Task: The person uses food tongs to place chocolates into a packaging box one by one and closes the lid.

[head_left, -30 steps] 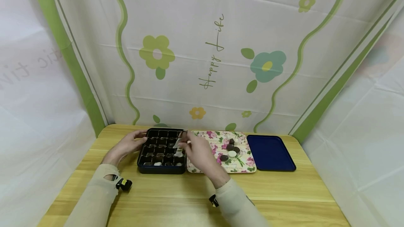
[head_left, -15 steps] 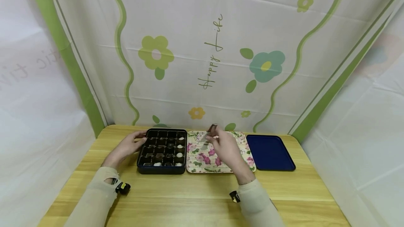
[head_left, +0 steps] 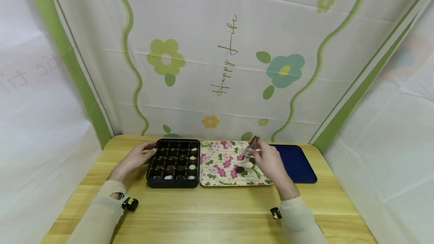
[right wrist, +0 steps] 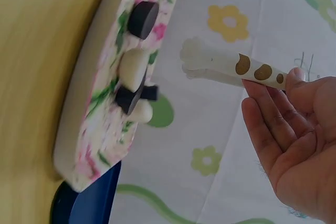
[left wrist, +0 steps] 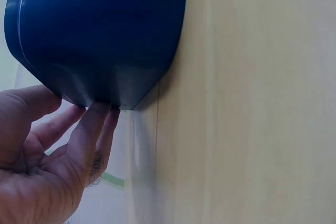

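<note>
My left hand (head_left: pixel 138 157) rests against the left side of a dark compartmented chocolate box (head_left: pixel 173 183). In the left wrist view, its fingertips touch the box's navy outer wall (left wrist: pixel 105 35). My right hand (head_left: pixel 271 163) pinches a pair of small tongs (right wrist: pixel 220 66), pale with brown spots and paw-shaped tips. They hang over the right part of a flower-printed tray (head_left: pixel 213 180), their tips near the chocolates there. Nothing shows between the tips. A round dark chocolate (head_left: pixel 240 169) and a white chocolate (head_left: pixel 249 165) lie on the tray, with more dark pieces partly behind my hand.
A navy lid (head_left: pixel 300 164) lies right of the flowered tray, partly behind my right hand. White chocolates (head_left: pixel 192 158) fill several cells of the box's right column. A printed curtain (head_left: pixel 190 100) hangs behind the wooden table (head_left: pixel 203 214).
My right hand has carried the tongs rightward from over the box's right column to the chocolates on the flowered tray. The left hand has stayed at the box.
</note>
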`<state>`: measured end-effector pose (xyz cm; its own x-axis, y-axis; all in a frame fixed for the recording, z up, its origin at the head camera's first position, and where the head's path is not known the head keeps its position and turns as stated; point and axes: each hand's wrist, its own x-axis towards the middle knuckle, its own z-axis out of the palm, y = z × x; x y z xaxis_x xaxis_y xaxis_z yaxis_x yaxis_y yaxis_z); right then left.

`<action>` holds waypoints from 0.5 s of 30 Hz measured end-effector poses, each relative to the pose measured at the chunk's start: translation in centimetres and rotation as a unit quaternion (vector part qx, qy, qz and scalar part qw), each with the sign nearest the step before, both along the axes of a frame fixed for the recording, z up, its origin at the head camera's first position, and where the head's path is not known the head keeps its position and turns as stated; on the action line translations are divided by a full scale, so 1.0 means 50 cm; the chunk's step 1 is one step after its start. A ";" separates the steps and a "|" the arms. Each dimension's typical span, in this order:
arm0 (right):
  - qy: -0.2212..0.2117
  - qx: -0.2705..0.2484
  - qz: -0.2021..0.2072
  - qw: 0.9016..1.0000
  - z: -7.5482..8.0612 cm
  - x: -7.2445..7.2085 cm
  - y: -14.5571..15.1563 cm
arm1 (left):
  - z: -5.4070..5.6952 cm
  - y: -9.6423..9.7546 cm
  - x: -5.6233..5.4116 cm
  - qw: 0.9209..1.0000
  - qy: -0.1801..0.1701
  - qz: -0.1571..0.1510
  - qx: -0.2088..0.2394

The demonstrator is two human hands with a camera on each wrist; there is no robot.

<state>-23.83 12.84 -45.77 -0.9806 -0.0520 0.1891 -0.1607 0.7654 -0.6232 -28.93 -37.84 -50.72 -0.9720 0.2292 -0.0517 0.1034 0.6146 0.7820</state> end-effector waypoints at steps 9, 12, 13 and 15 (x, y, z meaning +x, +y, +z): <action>-0.003 0.029 -0.006 1.000 -0.030 0.005 0.046 | 0.000 -0.001 -0.002 1.000 -0.005 0.004 0.000; -0.003 0.032 0.004 0.999 -0.040 0.007 0.050 | -0.001 -0.001 -0.002 1.000 -0.005 0.005 -0.002; -0.003 0.032 0.006 0.999 -0.043 0.007 0.050 | -0.001 -0.001 -0.003 1.000 -0.006 0.005 -0.001; -0.007 0.027 0.009 1.000 -0.048 0.006 0.048 | -0.002 -0.001 -0.003 1.000 -0.006 0.004 -0.003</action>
